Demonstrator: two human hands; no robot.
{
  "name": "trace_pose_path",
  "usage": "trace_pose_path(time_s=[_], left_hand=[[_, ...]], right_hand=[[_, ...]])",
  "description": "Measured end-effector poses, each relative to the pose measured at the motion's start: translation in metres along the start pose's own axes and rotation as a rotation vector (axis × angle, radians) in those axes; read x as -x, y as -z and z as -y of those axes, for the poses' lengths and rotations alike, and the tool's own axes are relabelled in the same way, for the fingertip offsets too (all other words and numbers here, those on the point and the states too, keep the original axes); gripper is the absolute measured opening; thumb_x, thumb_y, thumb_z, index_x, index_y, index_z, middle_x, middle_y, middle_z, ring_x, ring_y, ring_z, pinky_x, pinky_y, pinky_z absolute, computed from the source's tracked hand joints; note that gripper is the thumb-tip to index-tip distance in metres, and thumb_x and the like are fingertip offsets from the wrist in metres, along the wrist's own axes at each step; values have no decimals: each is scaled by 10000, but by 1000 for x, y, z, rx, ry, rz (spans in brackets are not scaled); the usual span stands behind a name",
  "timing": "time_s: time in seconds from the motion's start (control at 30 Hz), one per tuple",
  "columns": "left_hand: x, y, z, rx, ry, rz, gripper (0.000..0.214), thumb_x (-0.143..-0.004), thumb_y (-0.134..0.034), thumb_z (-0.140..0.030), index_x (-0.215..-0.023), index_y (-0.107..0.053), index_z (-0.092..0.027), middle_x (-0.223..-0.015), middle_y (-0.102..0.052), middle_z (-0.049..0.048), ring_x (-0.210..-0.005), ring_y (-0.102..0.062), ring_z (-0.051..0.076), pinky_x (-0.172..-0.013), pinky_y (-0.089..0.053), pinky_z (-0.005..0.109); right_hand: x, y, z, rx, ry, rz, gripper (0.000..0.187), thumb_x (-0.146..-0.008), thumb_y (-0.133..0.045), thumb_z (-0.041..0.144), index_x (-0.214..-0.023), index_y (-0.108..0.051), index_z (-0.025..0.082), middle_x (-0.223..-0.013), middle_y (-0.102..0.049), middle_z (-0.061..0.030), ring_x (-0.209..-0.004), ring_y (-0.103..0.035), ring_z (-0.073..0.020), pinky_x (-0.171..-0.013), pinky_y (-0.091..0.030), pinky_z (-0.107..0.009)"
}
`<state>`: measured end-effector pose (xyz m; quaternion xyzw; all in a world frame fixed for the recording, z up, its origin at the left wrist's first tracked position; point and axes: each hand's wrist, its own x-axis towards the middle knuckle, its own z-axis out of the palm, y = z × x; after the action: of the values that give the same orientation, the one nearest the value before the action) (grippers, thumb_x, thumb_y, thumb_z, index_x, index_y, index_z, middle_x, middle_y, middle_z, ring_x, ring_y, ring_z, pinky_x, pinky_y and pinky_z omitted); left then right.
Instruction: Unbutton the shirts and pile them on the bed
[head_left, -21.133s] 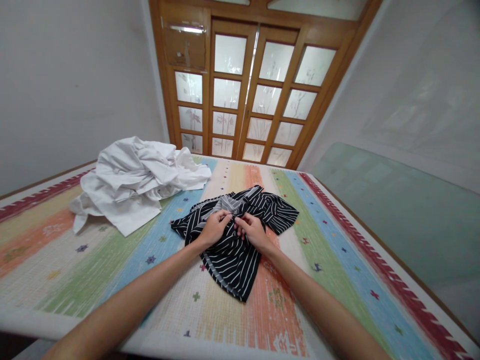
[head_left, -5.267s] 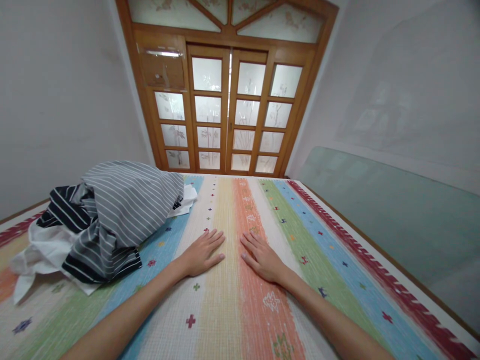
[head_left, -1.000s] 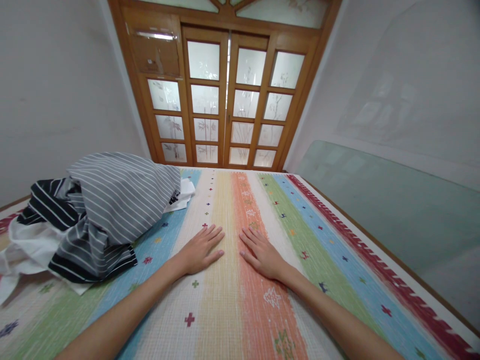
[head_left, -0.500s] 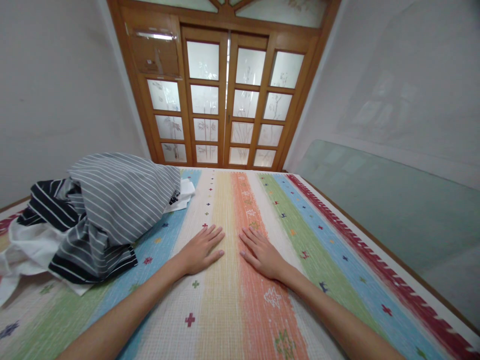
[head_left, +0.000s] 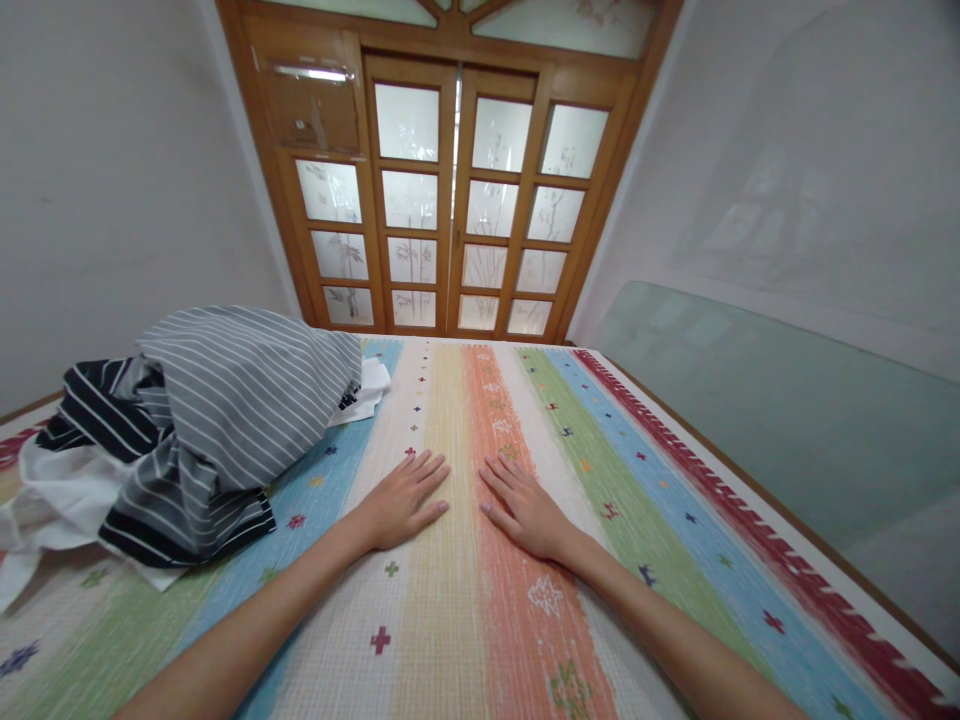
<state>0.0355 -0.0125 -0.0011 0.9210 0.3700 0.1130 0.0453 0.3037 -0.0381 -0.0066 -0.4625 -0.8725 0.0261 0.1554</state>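
Note:
My left hand (head_left: 409,500) lies palm down on the striped, multicoloured cloth (head_left: 442,630), over its white and yellow bands. Across a short gap, my right hand (head_left: 521,505) rests flat on the orange band. Both hands have their fingers stretched out and hold nothing. To the left of my left hand sits a crumpled pile of grey fabric with white stripes (head_left: 247,390), parts of it black-striped. White cloth (head_left: 67,490) sticks out from under the pile on its left and right sides.
A pale green panel (head_left: 787,400) stands along the right edge of the cloth-covered surface. Beyond the far edge are wooden doors (head_left: 454,260) with frosted glass panes. Plain walls (head_left: 112,180) rise on both sides.

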Motion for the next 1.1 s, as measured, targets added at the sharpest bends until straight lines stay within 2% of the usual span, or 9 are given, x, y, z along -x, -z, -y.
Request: trace_pose_path(time_s=[1.1], left_hand=[[-1,0,0,-24,-2,0,613,-965,-289,-557,-1470,-340,-215,-1538,-318,75,-1433,-247,258,-1162,-219,448]], right_hand=[[0,-3,-2,4,0,-11,553,-970,-383,456,-1440,-420,168,-1507,-363,-115,-1417,-282,-269,-1154,-258,-491]])
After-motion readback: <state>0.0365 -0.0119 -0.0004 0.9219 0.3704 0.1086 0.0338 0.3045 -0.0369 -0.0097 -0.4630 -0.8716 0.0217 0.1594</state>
